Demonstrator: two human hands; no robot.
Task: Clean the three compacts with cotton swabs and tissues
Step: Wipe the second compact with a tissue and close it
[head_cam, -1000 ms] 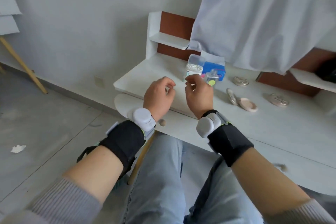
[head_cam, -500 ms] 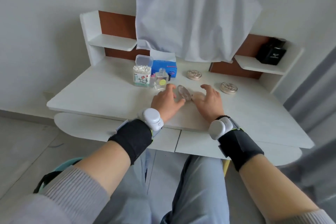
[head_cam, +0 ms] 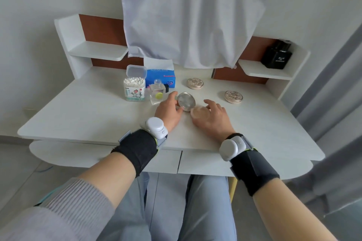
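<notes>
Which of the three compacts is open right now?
The front compact, held by the left hand: its mirrored lid is raised and the powder shows. The back compact and the right compact lie shut.

Your forearms reach forward side by side. Your left hand [head_cam: 168,112] pinches the lid of the open round silver compact [head_cam: 187,101]; your right hand [head_cam: 212,122] curls its fingers round the base.
</notes>
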